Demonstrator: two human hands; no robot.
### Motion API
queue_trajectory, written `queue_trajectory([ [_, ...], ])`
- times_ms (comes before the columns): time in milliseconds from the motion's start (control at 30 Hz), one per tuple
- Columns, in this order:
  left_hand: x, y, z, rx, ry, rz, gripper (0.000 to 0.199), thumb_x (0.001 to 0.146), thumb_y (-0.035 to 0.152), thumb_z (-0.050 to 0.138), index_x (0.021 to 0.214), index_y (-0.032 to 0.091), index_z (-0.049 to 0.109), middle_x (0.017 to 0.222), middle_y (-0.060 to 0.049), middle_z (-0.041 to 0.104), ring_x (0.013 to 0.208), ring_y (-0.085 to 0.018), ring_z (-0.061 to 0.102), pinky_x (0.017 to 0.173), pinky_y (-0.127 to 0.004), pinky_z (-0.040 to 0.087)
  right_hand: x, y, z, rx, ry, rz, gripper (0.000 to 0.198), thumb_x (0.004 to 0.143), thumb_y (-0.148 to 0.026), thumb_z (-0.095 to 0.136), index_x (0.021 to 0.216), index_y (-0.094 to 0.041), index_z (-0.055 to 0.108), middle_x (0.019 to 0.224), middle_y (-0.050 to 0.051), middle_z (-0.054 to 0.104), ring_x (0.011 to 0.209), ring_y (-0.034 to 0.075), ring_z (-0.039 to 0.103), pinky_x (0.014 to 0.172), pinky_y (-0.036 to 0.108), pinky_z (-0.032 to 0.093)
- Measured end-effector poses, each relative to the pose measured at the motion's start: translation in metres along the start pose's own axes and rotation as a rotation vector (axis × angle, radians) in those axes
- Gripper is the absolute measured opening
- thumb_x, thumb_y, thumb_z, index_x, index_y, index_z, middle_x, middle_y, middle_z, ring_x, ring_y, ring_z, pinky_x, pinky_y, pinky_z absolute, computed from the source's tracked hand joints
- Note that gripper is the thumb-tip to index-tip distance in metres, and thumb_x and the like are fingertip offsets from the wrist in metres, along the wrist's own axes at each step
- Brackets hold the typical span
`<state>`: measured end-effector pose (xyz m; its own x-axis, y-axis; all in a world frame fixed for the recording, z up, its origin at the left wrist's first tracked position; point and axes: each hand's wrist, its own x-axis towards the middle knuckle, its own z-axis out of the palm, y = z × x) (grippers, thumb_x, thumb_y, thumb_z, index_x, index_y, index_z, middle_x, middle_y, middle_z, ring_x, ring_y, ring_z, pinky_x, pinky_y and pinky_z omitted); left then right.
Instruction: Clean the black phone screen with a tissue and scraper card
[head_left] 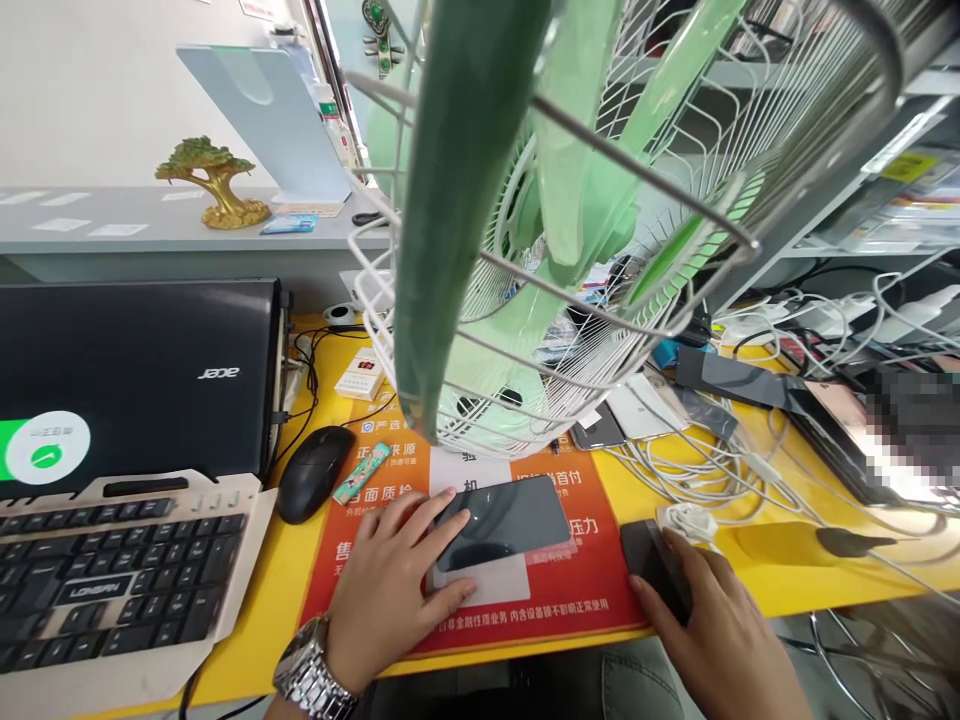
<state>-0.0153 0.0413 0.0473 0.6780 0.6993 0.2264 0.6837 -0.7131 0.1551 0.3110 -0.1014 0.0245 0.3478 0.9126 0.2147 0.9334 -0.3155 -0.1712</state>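
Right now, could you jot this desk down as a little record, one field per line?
Left hand: touching a phone
Right hand: holding a slim dark object
Phone screen: dark, facing up
Beneath phone: printed red-orange sheet
Left of sheet: black mouse, keyboard
Beyond phone: green fan, wire cage
Right: tangled white cables

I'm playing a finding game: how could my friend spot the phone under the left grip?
Find the big green fan above the yellow table. Below it is a red and orange mat, with the phone near its middle, partly under the left grip. Unlike the dull dark object in the right grip, it shows a wide shiny screen.
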Motion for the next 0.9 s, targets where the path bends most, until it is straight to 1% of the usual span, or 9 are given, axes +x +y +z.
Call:
queue_trajectory([
  [100,0.000,0.000,0.000,-0.006,-0.008,-0.005,0.054,0.090,0.061,0.059,0.138,0.036,0.055,0.149,0.004,0.053,0.123,-0.032,0.049,0.093,-0.048,0.041,0.003,0.006,0.001,0.102,-0.064,0.076,0.060,0.094,-0.060,0.041,0.130,-0.014,0.052,0.119,0.019,0.068,0.106,0.033,0.068,0.084,0.045,0.057],
  [200,0.000,0.000,0.000,-0.023,-0.016,-0.012,0.054,0.090,0.060,0.060,0.138,0.036,0.055,0.148,0.004,0.054,0.122,-0.032,0.050,0.092,-0.048,0.042,0.014,0.003,-0.012,0.256,-0.121,0.171,0.050,0.093,-0.059,0.042,0.121,-0.019,0.056,0.111,0.014,0.073,0.096,0.029,0.072,0.074,0.038,0.059],
  [300,0.000,0.000,0.000,-0.035,-0.028,-0.020,0.054,0.088,0.055,0.064,0.138,0.036,0.054,0.149,0.004,0.053,0.122,-0.032,0.050,0.093,-0.050,0.042,0.031,-0.018,-0.028,0.409,-0.115,0.215,0.044,0.094,-0.057,0.043,0.119,-0.023,0.055,0.099,0.007,0.075,0.084,0.023,0.073,0.067,0.031,0.058],
  [400,0.000,0.000,-0.001,-0.046,-0.023,-0.027,0.054,0.088,0.052,0.066,0.138,0.036,0.054,0.149,0.003,0.053,0.122,-0.033,0.050,0.094,-0.051,0.043,0.046,-0.054,-0.030,0.479,-0.098,0.105,0.047,0.098,-0.050,0.040,0.134,-0.022,0.049,0.111,0.009,0.074,0.091,0.022,0.073,0.074,0.031,0.058],
  [467,0.000,0.001,-0.001,-0.055,-0.022,-0.031,0.054,0.088,0.050,0.066,0.138,0.036,0.054,0.150,0.002,0.051,0.122,-0.033,0.050,0.094,-0.052,0.044,0.055,-0.082,-0.025,0.455,-0.130,-0.002,0.050,0.100,-0.042,0.036,0.144,-0.020,0.043,0.121,0.011,0.071,0.098,0.023,0.072,0.079,0.033,0.057],
  [500,0.000,0.001,-0.001,-0.059,-0.023,-0.034,0.053,0.088,0.050,0.066,0.138,0.036,0.054,0.150,0.002,0.051,0.123,-0.033,0.050,0.094,-0.052,0.044,0.059,-0.094,-0.021,0.419,-0.171,-0.043,0.051,0.101,-0.037,0.034,0.147,-0.018,0.041,0.120,0.013,0.071,0.098,0.024,0.072,0.080,0.035,0.056],
  [633,0.002,0.002,-0.001,-0.067,-0.030,-0.048,0.047,0.090,0.043,0.065,0.135,0.036,0.056,0.145,0.002,0.056,0.122,-0.032,0.051,0.094,-0.052,0.044,0.072,-0.130,-0.010,0.163,-0.380,-0.076,0.053,0.101,-0.026,0.033,0.152,-0.013,0.037,0.102,0.015,0.075,0.086,0.028,0.073,0.071,0.036,0.054],
  [733,0.003,0.003,-0.002,-0.072,-0.037,-0.055,0.045,0.091,0.040,0.064,0.134,0.037,0.057,0.145,0.004,0.056,0.123,-0.032,0.051,0.094,-0.052,0.045,0.075,-0.139,-0.010,0.017,-0.433,-0.056,0.053,0.102,-0.025,0.035,0.154,-0.015,0.034,0.098,0.014,0.076,0.083,0.028,0.074,0.068,0.034,0.051],
  [900,0.003,0.003,-0.004,-0.082,-0.054,-0.059,0.046,0.091,0.039,0.063,0.136,0.037,0.055,0.148,0.005,0.054,0.124,-0.032,0.051,0.093,-0.053,0.045,0.069,-0.137,-0.009,-0.067,-0.401,-0.052,0.054,0.103,-0.026,0.037,0.155,-0.014,0.033,0.092,0.012,0.076,0.079,0.027,0.073,0.065,0.033,0.049],
])
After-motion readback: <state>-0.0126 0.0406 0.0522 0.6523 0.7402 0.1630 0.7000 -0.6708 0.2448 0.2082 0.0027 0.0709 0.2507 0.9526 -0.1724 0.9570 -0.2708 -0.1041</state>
